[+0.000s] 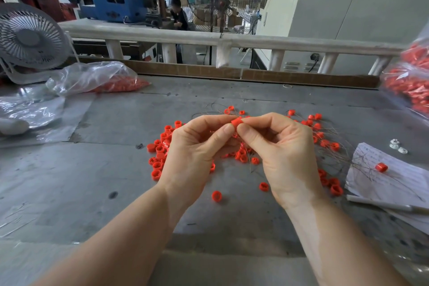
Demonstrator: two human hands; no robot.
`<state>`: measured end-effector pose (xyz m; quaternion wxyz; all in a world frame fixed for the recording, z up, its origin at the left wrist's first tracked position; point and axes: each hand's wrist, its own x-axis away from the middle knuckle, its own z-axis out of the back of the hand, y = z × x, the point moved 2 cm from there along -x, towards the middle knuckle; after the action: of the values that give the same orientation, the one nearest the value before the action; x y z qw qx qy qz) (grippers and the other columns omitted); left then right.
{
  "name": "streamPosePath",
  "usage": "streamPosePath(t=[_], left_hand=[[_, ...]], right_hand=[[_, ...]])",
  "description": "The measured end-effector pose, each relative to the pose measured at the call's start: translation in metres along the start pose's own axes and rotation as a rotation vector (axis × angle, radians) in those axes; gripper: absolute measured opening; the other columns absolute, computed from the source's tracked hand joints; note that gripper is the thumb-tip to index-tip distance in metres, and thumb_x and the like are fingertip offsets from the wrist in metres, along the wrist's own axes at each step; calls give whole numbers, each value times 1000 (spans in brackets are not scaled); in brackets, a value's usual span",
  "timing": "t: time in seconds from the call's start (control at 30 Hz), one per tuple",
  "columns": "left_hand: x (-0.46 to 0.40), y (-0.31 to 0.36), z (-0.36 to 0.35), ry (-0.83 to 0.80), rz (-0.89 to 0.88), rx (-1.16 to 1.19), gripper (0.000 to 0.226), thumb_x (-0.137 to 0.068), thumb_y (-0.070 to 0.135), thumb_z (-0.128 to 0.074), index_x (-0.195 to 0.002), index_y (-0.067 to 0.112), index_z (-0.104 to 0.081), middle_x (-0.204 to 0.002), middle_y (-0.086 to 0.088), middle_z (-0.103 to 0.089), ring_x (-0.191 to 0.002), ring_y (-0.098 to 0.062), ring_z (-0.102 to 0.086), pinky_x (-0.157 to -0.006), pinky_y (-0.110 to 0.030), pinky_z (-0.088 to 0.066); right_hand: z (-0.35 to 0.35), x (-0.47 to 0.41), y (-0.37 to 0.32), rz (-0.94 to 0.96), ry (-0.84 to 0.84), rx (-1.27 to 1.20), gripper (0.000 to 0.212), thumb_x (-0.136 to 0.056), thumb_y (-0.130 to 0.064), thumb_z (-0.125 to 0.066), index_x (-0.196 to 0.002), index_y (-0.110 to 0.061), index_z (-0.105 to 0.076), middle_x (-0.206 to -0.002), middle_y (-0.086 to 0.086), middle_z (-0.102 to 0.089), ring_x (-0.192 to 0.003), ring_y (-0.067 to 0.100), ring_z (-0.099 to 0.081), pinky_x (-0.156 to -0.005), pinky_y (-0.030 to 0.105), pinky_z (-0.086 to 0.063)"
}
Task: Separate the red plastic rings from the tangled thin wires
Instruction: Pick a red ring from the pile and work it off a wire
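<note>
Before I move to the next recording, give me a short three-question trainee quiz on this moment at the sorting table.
1. True or false: both hands grip the same red ring.
2. Multiple choice: where does the single red ring at far right lie? A) inside a clear bag B) on the written paper sheet C) on the small fan
3. Short answer: what holds the sorted red pieces at upper left?

Key
1. True: the left hand and right hand pinch it between thumb and fingers above the pile.
2. B
3. A clear plastic bag.
</note>
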<state>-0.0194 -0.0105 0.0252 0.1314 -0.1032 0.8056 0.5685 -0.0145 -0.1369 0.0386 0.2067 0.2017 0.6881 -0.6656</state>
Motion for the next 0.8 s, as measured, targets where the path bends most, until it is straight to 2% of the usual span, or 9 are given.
streamPosePath(t=[0.13, 0.23, 0.37, 0.53, 0.7, 0.8], left_hand=[[1, 1, -2, -18, 1, -30, 23, -63, 24, -72, -86, 19, -76, -84, -6, -74, -83, -22, -69, -79, -33, -58], [0, 1, -1, 6, -24, -52, 22, -62, 21, -73, -84, 18, -76, -81, -5, -74, -79, -19, -70, -73, -27, -57], [-1, 2, 1, 28, -35, -40, 19, -64, 19, -71, -83, 17, -76, -83, -8, -74, -81, -22, -71, -73, -29, -58], [0, 3, 0, 17, -59, -60, 17, -64, 18, -71, -80, 18, -75, -80, -4, -74, -77, -17, -71, -69, -24, -56], [1, 4, -1, 52, -184, -210, 15, -65, 21, -71, -79, 24, -73, -82, -3, -74, -80, -19, -71, -76, -29, -57], [2, 5, -1, 74, -280, -324, 15, -66, 24, -71, -81, 27, -70, -82, 1, -73, -81, -14, -71, -75, -25, -55]], right_hand=[[3, 0, 1, 14, 44, 61, 7, -72, -18, -71, -69, -24, -72, -69, -5, -72, -67, 6, -66, -66, 19, -52], [2, 0, 1, 13, 11, 75, 9, -74, -16, -69, -73, -25, -72, -71, -8, -72, -69, 4, -67, -68, 17, -51], [1, 0, 0, 12, -21, 78, 13, -77, -15, -66, -76, -27, -72, -75, -10, -73, -74, 4, -68, -70, 15, -50], [0, 0, -2, -4, -10, 30, 16, -78, -12, -67, -72, -26, -72, -72, -9, -72, -70, 3, -67, -65, 13, -49], [0, 1, -2, -46, 0, -8, 22, -80, -7, -68, -69, -25, -74, -67, -9, -71, -64, 0, -64, -62, 13, -48], [-1, 2, -2, -69, 8, -12, 24, -81, -5, -68, -67, -24, -73, -67, -8, -71, -63, 1, -63, -63, 14, -48]])
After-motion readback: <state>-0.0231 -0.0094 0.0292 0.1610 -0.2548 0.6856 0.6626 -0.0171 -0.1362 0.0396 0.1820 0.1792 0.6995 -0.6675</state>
